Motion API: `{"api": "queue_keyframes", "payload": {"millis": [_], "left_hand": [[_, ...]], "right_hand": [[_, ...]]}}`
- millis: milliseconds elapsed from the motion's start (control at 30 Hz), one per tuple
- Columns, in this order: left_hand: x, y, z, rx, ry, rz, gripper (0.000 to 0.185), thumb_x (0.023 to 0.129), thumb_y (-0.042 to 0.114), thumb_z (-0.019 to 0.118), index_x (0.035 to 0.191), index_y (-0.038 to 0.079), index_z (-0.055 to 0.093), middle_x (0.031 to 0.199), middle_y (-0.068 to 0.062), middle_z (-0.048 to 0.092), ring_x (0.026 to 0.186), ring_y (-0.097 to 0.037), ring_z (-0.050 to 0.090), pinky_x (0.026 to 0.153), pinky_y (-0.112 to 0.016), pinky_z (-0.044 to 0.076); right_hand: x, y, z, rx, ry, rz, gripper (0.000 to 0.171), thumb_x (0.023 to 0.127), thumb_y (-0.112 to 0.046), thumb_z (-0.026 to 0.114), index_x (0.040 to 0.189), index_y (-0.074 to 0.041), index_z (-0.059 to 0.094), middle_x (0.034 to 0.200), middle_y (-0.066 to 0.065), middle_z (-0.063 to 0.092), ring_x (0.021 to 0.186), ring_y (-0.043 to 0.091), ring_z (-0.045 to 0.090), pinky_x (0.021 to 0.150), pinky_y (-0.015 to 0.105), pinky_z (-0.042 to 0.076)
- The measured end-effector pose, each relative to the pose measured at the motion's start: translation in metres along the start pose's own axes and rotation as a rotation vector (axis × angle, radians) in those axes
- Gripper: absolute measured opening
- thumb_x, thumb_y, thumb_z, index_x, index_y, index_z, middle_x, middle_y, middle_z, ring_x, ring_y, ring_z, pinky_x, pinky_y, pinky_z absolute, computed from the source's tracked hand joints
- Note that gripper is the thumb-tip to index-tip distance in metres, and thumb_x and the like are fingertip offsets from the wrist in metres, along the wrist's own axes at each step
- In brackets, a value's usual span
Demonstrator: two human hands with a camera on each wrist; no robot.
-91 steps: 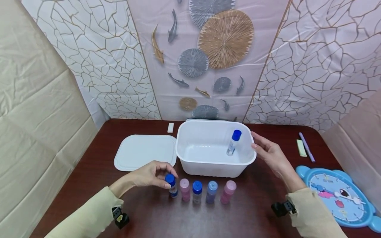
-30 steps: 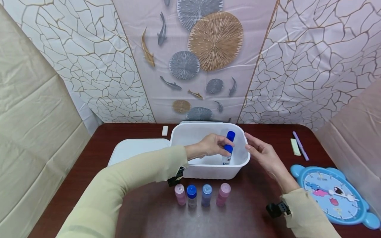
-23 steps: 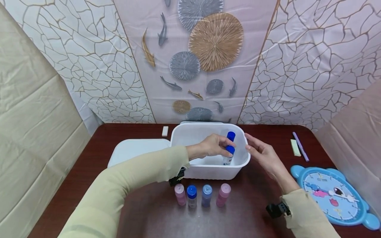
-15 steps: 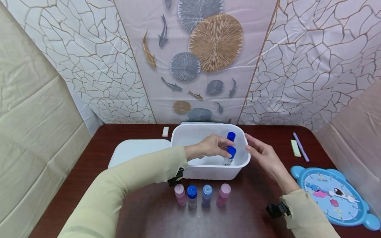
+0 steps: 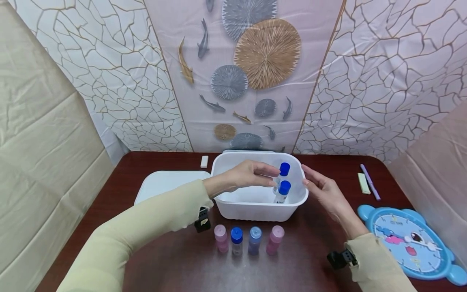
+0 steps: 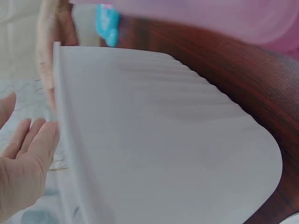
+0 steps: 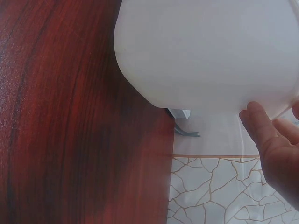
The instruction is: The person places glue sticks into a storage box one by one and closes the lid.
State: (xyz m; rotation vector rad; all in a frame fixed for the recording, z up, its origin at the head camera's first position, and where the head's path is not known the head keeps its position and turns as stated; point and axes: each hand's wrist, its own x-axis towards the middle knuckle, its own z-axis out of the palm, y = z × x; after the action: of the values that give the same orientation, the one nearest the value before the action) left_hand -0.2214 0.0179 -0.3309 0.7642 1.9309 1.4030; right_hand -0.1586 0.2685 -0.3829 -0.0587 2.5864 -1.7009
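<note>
Since the earlier frame, we are drawing our left hand [image 5: 243, 175], fingers relaxed and empty, off the released bottle [image 5: 282, 192]; our right hand [image 5: 324, 190], fingers straight, is steadying the tub [image 5: 255, 210] at three o'clock.

Bystanders on the dark red-brown wooden table [image 5: 164, 259]

A flat white plastic lid [image 5: 160, 188] lies at the left, with a small white rectangular block [image 5: 204, 161] behind it near the wall. At the right edge a pale green rectangular eraser [image 5: 362, 183] lies just beside a slim lilac pen [image 5: 370, 181], and nearer the front sits a light blue plastic toy clock [image 5: 412, 241] with a cartoon face and pink hands. Behind the table hangs a pinkish plastic backdrop [image 5: 255, 73] printed with fish, round fan shapes and gold crackle lines, flanked by a creased beige sheet [image 5: 43, 142] on the left.
</note>
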Motion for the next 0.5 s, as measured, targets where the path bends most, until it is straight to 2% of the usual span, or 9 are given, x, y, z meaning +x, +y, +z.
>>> {"api": "queue_keyframes", "payload": {"millis": [100, 233, 333, 500], "left_hand": [[-0.016, 0.003, -0.006, -0.026, -0.020, 0.037, 0.040, 0.088, 0.003, 0.063, 0.127, -0.002, 0.055, 0.129, -0.019, 0.057, 0.115, -0.019, 0.058, 0.092, -0.026, 0.050], [-0.046, 0.001, -0.015, -0.058, -0.046, 0.065, 0.037, 0.088, 0.000, 0.062, 0.123, -0.006, 0.056, 0.124, -0.020, 0.060, 0.109, -0.018, 0.061, 0.094, -0.030, 0.050], [-0.070, -0.008, -0.022, -0.055, -0.062, 0.069, 0.034, 0.087, 0.000, 0.063, 0.119, -0.007, 0.057, 0.118, -0.019, 0.063, 0.106, -0.017, 0.063, 0.092, -0.030, 0.050], [-0.105, -0.031, -0.030, -0.082, -0.094, 0.051, 0.036, 0.085, 0.005, 0.067, 0.117, -0.010, 0.057, 0.112, -0.017, 0.065, 0.103, -0.017, 0.063, 0.089, -0.028, 0.052]], "right_hand": [[0.000, 0.000, 0.001, 0.000, -0.003, -0.006, 0.059, 0.098, -0.028, 0.051, 0.148, -0.009, 0.028, 0.146, 0.020, 0.037, 0.127, 0.037, 0.044, 0.094, 0.035, 0.044], [0.000, -0.001, 0.001, 0.004, -0.002, -0.010, 0.058, 0.098, -0.027, 0.051, 0.148, -0.009, 0.028, 0.146, 0.021, 0.037, 0.127, 0.038, 0.044, 0.094, 0.036, 0.043], [0.000, -0.002, 0.000, 0.010, -0.002, -0.008, 0.059, 0.098, -0.027, 0.051, 0.148, -0.009, 0.027, 0.146, 0.022, 0.037, 0.127, 0.038, 0.043, 0.093, 0.036, 0.044], [0.000, -0.001, 0.000, 0.027, -0.009, 0.004, 0.060, 0.098, -0.028, 0.050, 0.149, -0.009, 0.026, 0.147, 0.022, 0.036, 0.128, 0.038, 0.041, 0.092, 0.033, 0.045]]}}
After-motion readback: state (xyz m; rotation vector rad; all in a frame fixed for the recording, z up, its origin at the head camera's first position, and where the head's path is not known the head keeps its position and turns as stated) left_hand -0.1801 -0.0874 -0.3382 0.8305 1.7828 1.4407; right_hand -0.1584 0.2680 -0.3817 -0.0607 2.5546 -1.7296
